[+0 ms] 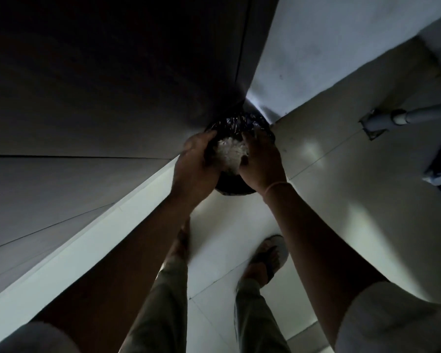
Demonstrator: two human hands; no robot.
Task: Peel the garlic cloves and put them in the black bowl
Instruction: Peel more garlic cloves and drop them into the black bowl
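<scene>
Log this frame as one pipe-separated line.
left hand: holds white papery clump | right hand: holds same clump | under: round bin with black plastic liner | floor: pale tiles

I count two hands, my left hand (196,164) and my right hand (261,164). Between them is one white clump (231,152) of papery scraps, its pieces too blurred to count. Under it is one round bin lined with one shiny black bag (236,122). One thin band (278,186) circles my right wrist. Near me are two trouser legs, a left trouser leg (161,301) and a right trouser leg (252,317), and two feet, my left foot (182,240) and my right foot (264,253). Only one sandal (281,247) shows plainly, on the right. At the far right is one grey pipe (418,112).
</scene>
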